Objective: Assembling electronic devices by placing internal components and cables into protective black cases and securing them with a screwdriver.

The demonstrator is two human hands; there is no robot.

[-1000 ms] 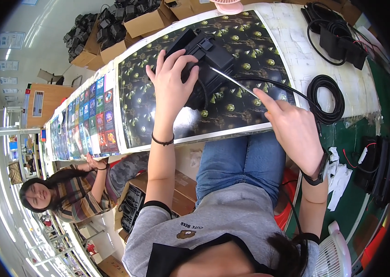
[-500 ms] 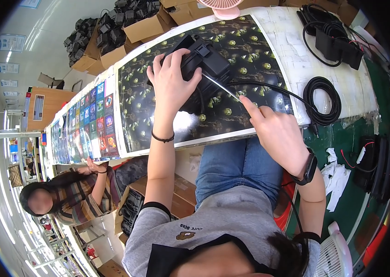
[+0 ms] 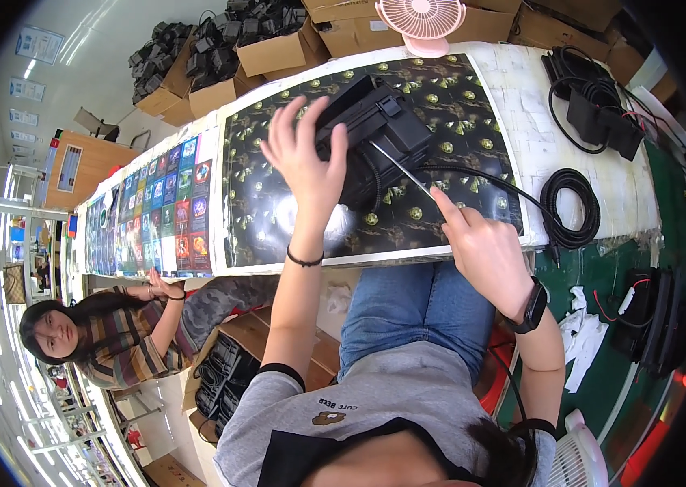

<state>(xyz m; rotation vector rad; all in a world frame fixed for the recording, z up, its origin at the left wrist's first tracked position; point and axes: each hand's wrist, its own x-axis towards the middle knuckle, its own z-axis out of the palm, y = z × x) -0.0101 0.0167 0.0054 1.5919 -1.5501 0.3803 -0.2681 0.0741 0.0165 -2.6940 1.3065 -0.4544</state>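
A boxy black plastic device (image 3: 404,122) with a raised lid or flap lies on the dark patterned mat (image 3: 453,166). My left hand (image 3: 308,158) is open at the device's left side, fingers spread and raised; whether the palm edge touches it I cannot tell. In my right hand (image 3: 485,264) is a screwdriver (image 3: 401,168) with a long thin metal shaft, its handle hidden in my grip. The shaft slants up to the left and its tip meets the device's front side. A black ribbed cable (image 3: 481,173) runs right from the device.
The cable leads to a coil (image 3: 570,207) on the white tabletop. More black devices with wires (image 3: 595,105) lie at the far right. A pink fan (image 3: 422,23) stands at the back edge, near cardboard boxes (image 3: 282,57). Another person (image 3: 128,329) sits at the left.
My left hand has loosened from the device, and its fingers have lifted and spread. The right hand keeps the screwdriver against the device. The whole view has shifted slightly.
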